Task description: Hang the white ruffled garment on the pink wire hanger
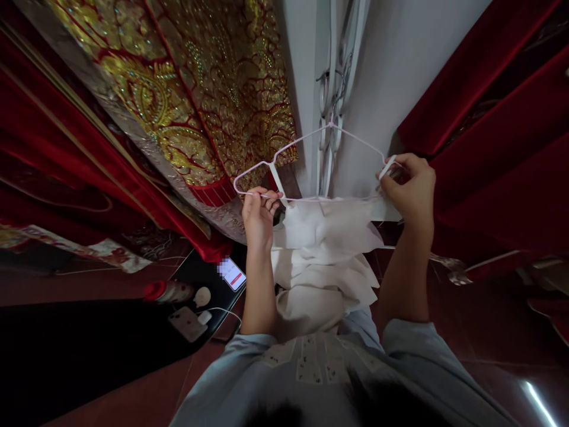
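A thin pale pink clothes hanger hangs by its hook from a white metal rack. From it hangs a white ruffled garment with shoulder straps, its tiers falling toward me. My left hand is closed on the hanger's lower left bar, right beside the left strap. My right hand pinches the right strap at the hanger's right shoulder. The hanger's right end is partly hidden behind my right fingers.
A gold sequined garment and red garments hang on the left. Red cloth hangs on the right. Low on the left, a black table holds a lit phone, a second phone and a red-capped bottle.
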The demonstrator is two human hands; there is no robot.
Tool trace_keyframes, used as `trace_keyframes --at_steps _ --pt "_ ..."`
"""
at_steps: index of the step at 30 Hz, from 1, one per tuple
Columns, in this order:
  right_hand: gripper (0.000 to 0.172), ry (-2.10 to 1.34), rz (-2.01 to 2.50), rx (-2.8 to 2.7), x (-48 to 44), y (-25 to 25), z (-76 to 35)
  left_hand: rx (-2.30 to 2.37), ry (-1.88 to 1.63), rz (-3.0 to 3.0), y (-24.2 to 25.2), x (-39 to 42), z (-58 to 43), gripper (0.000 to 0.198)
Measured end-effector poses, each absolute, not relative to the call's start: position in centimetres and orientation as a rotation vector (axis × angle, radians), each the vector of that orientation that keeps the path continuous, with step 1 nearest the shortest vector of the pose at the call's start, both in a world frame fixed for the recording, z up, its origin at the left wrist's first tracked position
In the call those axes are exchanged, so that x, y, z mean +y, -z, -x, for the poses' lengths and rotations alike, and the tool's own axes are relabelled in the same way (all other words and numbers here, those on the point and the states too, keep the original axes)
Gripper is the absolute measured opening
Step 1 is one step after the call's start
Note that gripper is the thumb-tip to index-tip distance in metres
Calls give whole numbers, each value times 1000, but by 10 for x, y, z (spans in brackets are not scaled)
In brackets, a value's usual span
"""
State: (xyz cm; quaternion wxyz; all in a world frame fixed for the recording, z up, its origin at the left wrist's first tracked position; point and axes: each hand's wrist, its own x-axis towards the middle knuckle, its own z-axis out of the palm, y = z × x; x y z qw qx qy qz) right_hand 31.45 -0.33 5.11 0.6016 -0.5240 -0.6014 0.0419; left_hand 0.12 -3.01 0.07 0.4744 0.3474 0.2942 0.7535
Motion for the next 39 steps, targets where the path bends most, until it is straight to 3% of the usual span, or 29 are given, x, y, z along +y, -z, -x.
trace_keyframes --at_steps 5,8,14,17,21,28,34,39 --pt "31 1 1246 -1393 0 -50 -309 773 -1826 -845 -2 -32 0 39" --pt "29 -116 1279 -1522 6 -60 -315 782 -1845 -866 0 -31 -2 41" --pt "18 234 978 -1016 -18 -55 -290 699 -1816 -860 2 -30 -2 39" --pt "15 -72 1003 -1290 -44 -23 -250 669 -1832 -830 3 -28 -3 37" --pt "32 -407 1095 -1534 -62 18 -205 696 -1891 -767 10 -27 -8 37" --pt "31 -435 1064 -1513 -51 27 -208 1011 -1726 -1144 18 -42 -23 32" --pt "31 -420 1059 -1490 -52 33 -215 990 -1504 -1377 -23 -64 0 28" --pt "31 -442 1034 -1512 -56 31 -214 816 -1840 -1151 -40 -48 37 37"
